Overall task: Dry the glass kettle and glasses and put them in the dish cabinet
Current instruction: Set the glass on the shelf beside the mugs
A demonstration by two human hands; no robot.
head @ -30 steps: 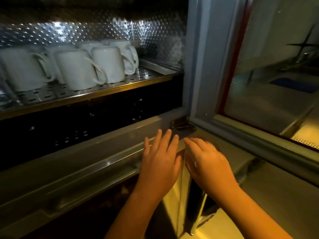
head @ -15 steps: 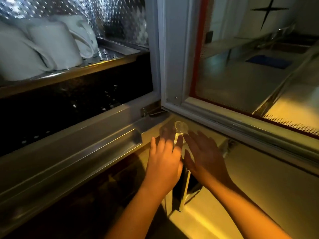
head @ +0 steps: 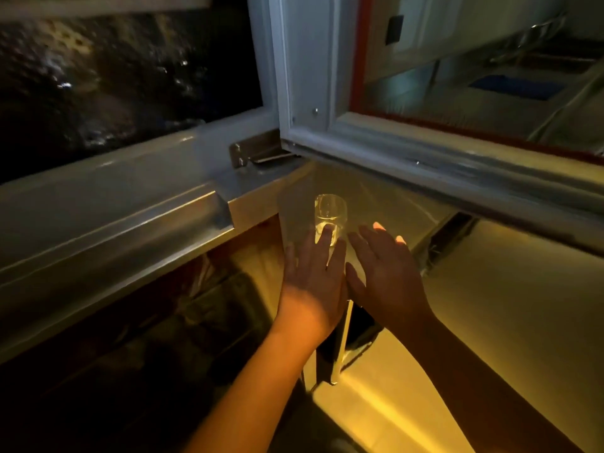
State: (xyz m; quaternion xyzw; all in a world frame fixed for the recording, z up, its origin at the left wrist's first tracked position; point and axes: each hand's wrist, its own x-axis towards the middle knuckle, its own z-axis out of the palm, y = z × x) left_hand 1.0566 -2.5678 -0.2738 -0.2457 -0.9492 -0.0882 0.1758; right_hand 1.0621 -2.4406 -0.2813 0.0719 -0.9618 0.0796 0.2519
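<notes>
Two hands near a glass under an open cabinet door

The glass (head: 330, 220) stands upright at 12 o'clock from the left hand (head: 313, 282), whose flat, spread fingers touch it without gripping. The right hand (head: 385, 276) is flat and empty beside it, below the cabinet door (head: 425, 158).

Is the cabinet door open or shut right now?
Open. The glass door is swung out from the cabinet frame, pivoting at the hinge, leaving the dark interior exposed on the left.

A clear glass (head: 330, 220) stands upright below the open dish cabinet (head: 130, 178).
</notes>
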